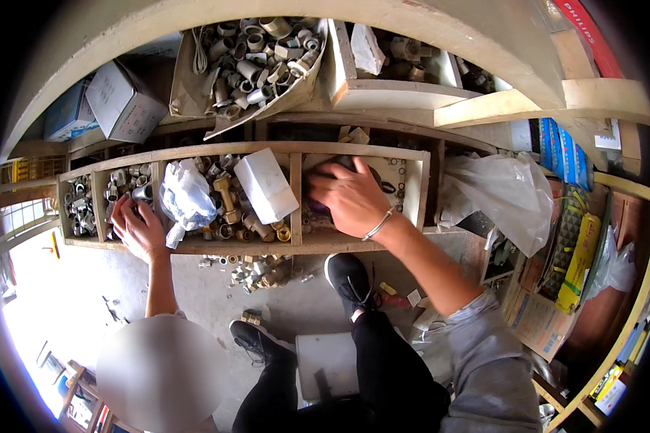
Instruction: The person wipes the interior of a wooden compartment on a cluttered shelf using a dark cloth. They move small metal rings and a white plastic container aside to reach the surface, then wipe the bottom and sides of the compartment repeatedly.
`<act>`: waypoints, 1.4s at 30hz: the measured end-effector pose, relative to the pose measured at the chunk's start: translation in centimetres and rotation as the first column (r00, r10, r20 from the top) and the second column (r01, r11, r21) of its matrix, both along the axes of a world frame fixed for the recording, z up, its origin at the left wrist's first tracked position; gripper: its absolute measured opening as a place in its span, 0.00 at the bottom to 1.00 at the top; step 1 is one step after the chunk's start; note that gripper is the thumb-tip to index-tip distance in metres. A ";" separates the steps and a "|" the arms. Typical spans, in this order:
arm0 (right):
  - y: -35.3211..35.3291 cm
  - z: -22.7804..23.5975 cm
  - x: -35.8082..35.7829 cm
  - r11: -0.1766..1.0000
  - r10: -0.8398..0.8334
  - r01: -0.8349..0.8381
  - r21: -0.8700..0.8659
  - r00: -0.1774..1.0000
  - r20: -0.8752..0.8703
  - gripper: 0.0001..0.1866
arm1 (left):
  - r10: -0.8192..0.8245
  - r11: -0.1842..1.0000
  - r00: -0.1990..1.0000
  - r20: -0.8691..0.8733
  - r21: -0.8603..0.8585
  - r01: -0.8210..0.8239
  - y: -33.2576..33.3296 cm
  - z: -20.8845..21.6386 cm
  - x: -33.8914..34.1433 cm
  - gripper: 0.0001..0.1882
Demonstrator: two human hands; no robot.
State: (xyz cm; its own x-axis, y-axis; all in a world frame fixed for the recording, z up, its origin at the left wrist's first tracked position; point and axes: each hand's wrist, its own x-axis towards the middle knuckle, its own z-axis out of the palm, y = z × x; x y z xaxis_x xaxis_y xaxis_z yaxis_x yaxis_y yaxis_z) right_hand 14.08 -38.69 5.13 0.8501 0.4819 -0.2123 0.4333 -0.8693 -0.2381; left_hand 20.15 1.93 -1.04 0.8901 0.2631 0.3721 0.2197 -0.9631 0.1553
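Head view: our half-curled right hand (348, 196) partly covers a dark object (345, 160), long axis hidden; our loosely curled left hand (140, 229) lies well left; we cannot tell either grip.

Drawer (339, 246) | bag (186, 193) left of box (267, 186) | both apparently on fittings (227, 198) | right hand (347, 195) in rightmost compartment (413, 184)

Tray (296, 169) matt wood; fittings (228, 200) metal; bag (186, 193) crinkled, glossy plastic.
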 end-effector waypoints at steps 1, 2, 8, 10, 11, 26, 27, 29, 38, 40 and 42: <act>-1.0 0.9 0.4 0.997 0.067 -0.071 -0.032 0.990 -0.125 0.16 | 0.005 1.000 1.000 -0.005 -0.020 -0.005 -0.3 0.1 0.1 0.18; -1.0 1.9 1.1 0.988 0.134 -0.149 -0.039 0.959 -0.250 0.16 | 0.004 1.000 1.000 -0.018 -0.004 -0.004 0.1 0.2 -0.2 0.18; 1.4 -0.1 0.1 0.988 -0.136 0.145 -0.050 0.978 0.159 0.18 | -0.017 1.000 1.000 0.019 -0.015 0.017 0.0 0.1 0.2 0.19; 2.6 -0.6 -0.2 0.972 -0.223 0.231 -0.032 0.962 0.160 0.16 | -0.021 1.000 1.000 0.007 -0.010 0.021 -0.1 -0.1 0.2 0.19; 2.5 -0.8 -0.2 0.978 -0.206 0.209 -0.003 0.966 0.153 0.15 | -0.021 1.000 1.000 0.002 -0.002 0.021 0.1 -0.1 0.1 0.19; 0.3 0.9 0.6 0.996 0.082 -0.088 -0.020 0.976 -0.204 0.15 | -0.033 0.998 0.999 -0.005 0.062 0.033 2.3 -1.1 0.4 0.17; 0.5 1.1 0.7 0.994 0.108 -0.113 -0.005 0.957 -0.269 0.15 | -0.028 0.997 1.000 -0.004 0.071 0.028 2.6 -1.0 0.3 0.17; 1.0 0.6 0.0 0.995 -0.075 0.080 0.053 0.993 -0.089 0.16 | -0.023 0.997 1.000 -0.007 0.069 0.023 2.5 -1.2 0.1 0.17; 1.7 -0.7 0.1 0.997 -0.075 0.066 0.048 0.973 0.217 0.09 | -0.029 0.997 1.000 -0.003 0.069 0.029 2.2 -1.2 0.5 0.16; -0.9 1.6 0.7 0.986 0.110 -0.128 -0.111 0.983 -0.150 0.14 | -0.029 0.998 1.000 0.008 0.052 0.029 1.7 -0.9 0.4 0.16; -1.3 3.6 1.4 0.977 0.025 -0.085 -0.196 0.957 -0.290 0.13 | 0.005 0.999 1.000 0.000 0.054 -0.005 1.3 -0.3 0.3 0.15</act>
